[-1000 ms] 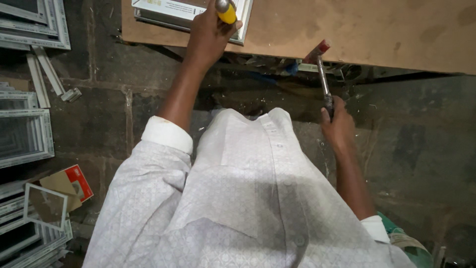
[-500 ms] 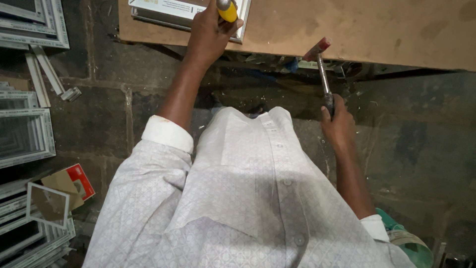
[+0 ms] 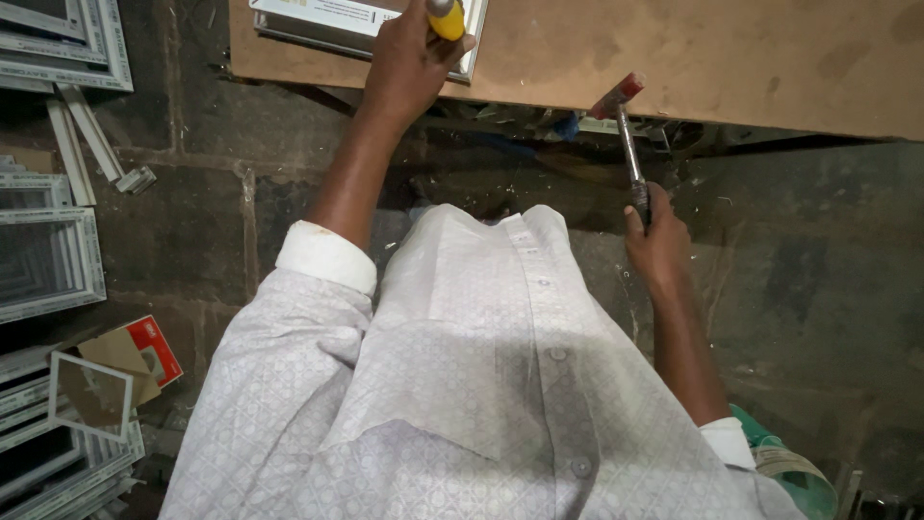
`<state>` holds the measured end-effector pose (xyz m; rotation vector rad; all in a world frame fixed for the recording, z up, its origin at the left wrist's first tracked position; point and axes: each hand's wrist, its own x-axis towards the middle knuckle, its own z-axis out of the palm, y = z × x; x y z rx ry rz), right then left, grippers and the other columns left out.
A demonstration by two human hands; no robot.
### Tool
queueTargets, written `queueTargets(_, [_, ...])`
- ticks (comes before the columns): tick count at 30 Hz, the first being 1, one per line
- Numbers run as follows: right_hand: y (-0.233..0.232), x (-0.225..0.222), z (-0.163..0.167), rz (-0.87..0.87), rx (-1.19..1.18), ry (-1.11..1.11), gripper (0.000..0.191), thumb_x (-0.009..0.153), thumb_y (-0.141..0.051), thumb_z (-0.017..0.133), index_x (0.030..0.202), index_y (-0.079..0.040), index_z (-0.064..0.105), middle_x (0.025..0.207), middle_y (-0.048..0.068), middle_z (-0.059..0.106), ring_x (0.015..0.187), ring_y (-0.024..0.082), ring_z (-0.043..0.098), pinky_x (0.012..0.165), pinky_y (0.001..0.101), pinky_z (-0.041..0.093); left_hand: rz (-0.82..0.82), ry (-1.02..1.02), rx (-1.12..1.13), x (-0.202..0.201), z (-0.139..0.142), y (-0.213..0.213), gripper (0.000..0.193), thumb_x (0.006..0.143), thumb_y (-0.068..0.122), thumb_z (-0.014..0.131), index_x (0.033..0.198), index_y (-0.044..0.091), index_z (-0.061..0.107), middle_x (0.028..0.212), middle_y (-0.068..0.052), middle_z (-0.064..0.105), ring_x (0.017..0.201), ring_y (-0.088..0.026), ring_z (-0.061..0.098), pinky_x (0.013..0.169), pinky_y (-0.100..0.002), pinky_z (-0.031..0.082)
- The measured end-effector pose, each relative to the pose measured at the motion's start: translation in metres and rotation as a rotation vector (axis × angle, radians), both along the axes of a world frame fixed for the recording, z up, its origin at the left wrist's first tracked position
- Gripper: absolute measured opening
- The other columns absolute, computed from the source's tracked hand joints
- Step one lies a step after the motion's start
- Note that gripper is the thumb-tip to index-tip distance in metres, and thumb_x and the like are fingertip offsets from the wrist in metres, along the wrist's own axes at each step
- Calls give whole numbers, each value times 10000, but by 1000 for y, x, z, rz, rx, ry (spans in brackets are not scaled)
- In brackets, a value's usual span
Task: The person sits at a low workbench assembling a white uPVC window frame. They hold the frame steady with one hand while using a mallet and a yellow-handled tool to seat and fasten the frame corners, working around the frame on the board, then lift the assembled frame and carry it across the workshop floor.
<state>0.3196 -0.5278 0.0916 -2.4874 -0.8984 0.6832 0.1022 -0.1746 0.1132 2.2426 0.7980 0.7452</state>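
Note:
My left hand [image 3: 409, 63] is closed around a tool with a yellow handle [image 3: 446, 17], pressed against a pale metal frame piece [image 3: 337, 21] that lies on a brown board table [image 3: 693, 58]. My right hand [image 3: 657, 236] grips the dark handle of a hammer [image 3: 628, 135]; its red head points up to the table's near edge. My white patterned shirt [image 3: 462, 385] fills the lower middle of the view.
Stacks of white window frames [image 3: 43, 260] lie on the dark concrete floor at left, with loose frame strips [image 3: 91, 140] above them. A red and brown cardboard box [image 3: 140, 356] sits near the frames. A green object [image 3: 789, 467] shows at lower right.
The view has shifted slightly. The hammer in my right hand has tilted a little, its head now nearer the table edge. My left hand keeps its hold on the yellow-handled tool.

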Motion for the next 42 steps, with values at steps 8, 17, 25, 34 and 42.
queueTargets(8, [32, -23, 65, 167, 139, -38, 536, 1053, -243, 684, 1567, -194, 538, 1022, 242, 692, 833, 405, 663, 768, 446, 553, 31, 37, 12, 7, -5, -2, 415, 968, 267, 836, 1183, 21, 580, 1034, -165, 769, 974, -361, 746, 783, -448, 584])
queueTargets(17, [67, -50, 162, 571, 595, -347, 630, 1041, -34, 727, 1602, -139, 460, 1030, 131, 647, 830, 279, 654, 708, 389, 528, 44, 81, 50, 11, -10, 0, 388, 969, 246, 853, 1172, 42, 593, 1035, -163, 765, 977, -356, 752, 807, -457, 584])
queueTargets(25, [88, -49, 175, 601, 515, -399, 624, 1040, -73, 750, 1596, -180, 488, 1035, 138, 631, 828, 314, 648, 716, 435, 511, 37, 22, 16, 7, -5, -2, 482, 920, 170, 854, 1269, 49, 545, 1055, -177, 766, 989, -395, 736, 782, -464, 584])
queueTargets(34, [91, -46, 174, 651, 519, -421, 669, 1010, -65, 772, 1601, -188, 484, 1054, 119, 647, 845, 299, 662, 718, 418, 518, 90, 47, 76, 9, -21, 7, 420, 926, 200, 858, 1217, 32, 605, 1011, -181, 760, 927, -362, 745, 759, -456, 586])
queueTargets(42, [91, -49, 180, 704, 454, -470, 641, 984, -80, 767, 1567, -184, 522, 1026, 118, 661, 794, 287, 659, 681, 413, 519, 33, -52, -1, 6, -25, 11, 407, 935, 196, 848, 1190, -18, 614, 1008, -179, 759, 932, -335, 758, 772, -421, 608])
